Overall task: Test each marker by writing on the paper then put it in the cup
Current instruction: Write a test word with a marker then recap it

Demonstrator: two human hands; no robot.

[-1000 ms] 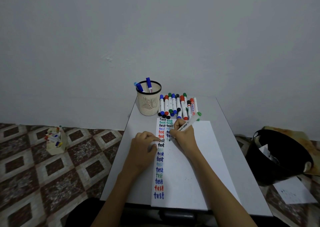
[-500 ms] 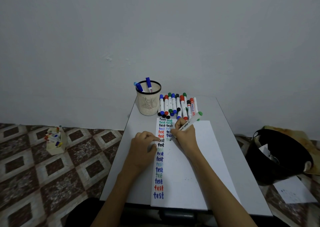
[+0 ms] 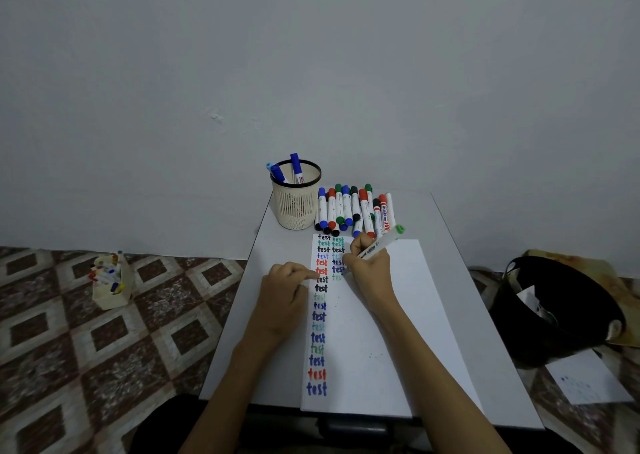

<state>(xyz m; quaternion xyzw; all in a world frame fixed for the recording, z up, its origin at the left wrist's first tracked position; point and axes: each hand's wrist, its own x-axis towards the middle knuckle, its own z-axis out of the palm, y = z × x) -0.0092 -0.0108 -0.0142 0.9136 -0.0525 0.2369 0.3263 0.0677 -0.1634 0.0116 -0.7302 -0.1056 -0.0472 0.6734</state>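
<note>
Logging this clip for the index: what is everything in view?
white table: one, centre.
white paper sheet: one, on the table, two columns of coloured "test" words.
beige mesh cup: one, table's far left, blue-capped markers inside.
loose markers: about a dozen, mixed caps, right of the cup.
beige box of markers: one, floor left.
black bin: one, floor right.
left hand: fingers curled, rests on the paper's edge.
right hand: grips green-ended white marker, writing.

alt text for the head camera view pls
A person's right hand writes with a green-ended marker in the second column of coloured "test" words on paper, while the left hand rests on the paper's left edge. Behind it are a mesh cup holding blue markers and a row of capped markers.
</note>
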